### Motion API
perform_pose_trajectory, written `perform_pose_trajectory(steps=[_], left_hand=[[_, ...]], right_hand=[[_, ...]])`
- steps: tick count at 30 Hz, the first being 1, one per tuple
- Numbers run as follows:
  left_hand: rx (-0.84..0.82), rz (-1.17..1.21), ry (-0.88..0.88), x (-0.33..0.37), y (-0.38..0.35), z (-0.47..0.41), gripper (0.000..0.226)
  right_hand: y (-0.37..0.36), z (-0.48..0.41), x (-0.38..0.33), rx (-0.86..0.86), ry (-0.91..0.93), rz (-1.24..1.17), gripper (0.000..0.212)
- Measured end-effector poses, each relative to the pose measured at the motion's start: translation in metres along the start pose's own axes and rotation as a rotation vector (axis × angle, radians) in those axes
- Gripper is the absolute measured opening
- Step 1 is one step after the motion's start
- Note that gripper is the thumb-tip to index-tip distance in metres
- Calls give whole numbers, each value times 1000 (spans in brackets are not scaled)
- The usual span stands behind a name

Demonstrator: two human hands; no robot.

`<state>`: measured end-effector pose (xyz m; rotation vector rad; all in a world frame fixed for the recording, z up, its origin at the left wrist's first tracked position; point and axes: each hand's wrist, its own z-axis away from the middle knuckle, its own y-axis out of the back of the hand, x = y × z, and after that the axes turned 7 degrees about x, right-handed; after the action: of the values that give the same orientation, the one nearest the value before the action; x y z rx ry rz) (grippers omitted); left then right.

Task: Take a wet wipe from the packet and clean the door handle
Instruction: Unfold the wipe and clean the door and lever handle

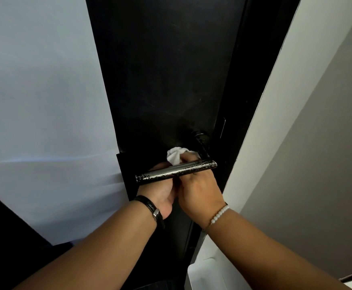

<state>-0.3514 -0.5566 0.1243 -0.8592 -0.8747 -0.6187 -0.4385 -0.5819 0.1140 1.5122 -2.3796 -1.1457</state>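
Observation:
A worn metal door handle (176, 171) with flaking dark finish juts from the black door (166, 80). Its neck (202, 146) runs back to the door on the right. A crumpled white wet wipe (176, 154) shows just behind the lever. My right hand (200, 193) reaches under the lever and holds the wipe against the handle's far side. My left hand (160, 195), with a black strap on its wrist, is cupped under the lever's left part; its fingers are hidden behind the bar. The packet is out of sight.
A pale wall (35, 101) lies left of the door. The dark door frame (252, 91) and a white wall edge (286, 114) stand on the right. A white object (202, 271) sits low beside the frame.

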Motion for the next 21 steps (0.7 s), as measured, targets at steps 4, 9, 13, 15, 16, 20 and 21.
perform_pose_trajectory(steps=[4, 9, 13, 15, 16, 20, 21], left_hand=[[100, 146, -163, 5, 1, 6, 18], [77, 118, -268, 4, 2, 6, 12], [-47, -196, -400, 3, 20, 4, 18], [-64, -244, -428, 4, 29, 5, 19], [-43, -223, -428, 6, 33, 6, 21], [0, -148, -427, 13, 45, 12, 29], [1, -108, -408, 15, 45, 14, 27]], right_hand=[[7, 3, 5, 55, 24, -90, 54], [-1, 22, 12, -44, 81, -50, 60], [-5, 13, 20, -21, 105, 31, 45], [-7, 11, 25, 6, 93, 55, 43], [-8, 11, 29, 21, 97, 62, 41], [-1, 16, 37, 172, 49, 10, 35], [2, 14, 38, 211, 1, -10, 33]])
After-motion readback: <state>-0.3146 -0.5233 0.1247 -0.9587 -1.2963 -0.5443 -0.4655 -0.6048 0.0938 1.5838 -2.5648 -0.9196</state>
